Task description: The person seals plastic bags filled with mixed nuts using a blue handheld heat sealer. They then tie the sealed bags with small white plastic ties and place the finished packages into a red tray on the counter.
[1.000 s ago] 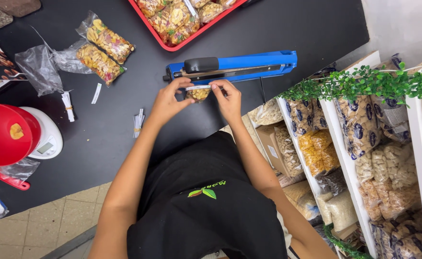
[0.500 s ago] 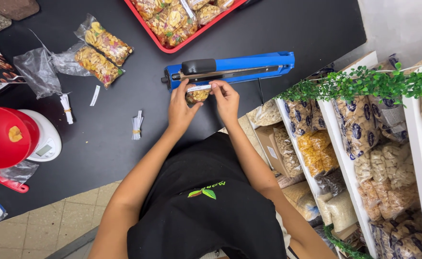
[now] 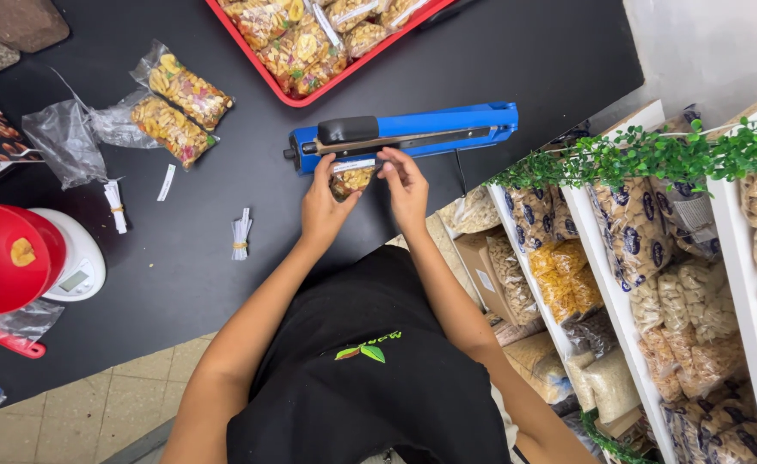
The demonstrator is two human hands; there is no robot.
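The person stands at a black counter [image 3: 481, 77] and holds a small clear bag of mixed snack [image 3: 350, 180] with both hands, just in front of a blue impulse heat sealer [image 3: 413, 131]. The left hand [image 3: 322, 202] grips the bag's left edge, fingers closed on the film; the right hand [image 3: 406, 182] pinches its right edge in the same way. The bag's open top is drawn flat between them and lies against the sealer's near edge, below the black handle [image 3: 348, 129], apparently so the film can sit level under the bar.

Farther left on the counter lie two filled snack bags [image 3: 176, 103] beside an empty clear bag [image 3: 64, 142]. A red tray [image 3: 309, 90] of packed bags sits at the far edge, cut off by the frame. Small bundles of white strips [image 3: 241, 234] lie near the left forearm. At the far left a red bowl [image 3: 0, 258] rests on a white scale [image 3: 82, 271]. To the right, shelves [image 3: 619, 283] hold bagged goods under green leaf trim.

The bag's mouth is hidden by the fingers and the sealer arm; whether it lies under the bar cannot be told. The bag's contents are too small to identify.
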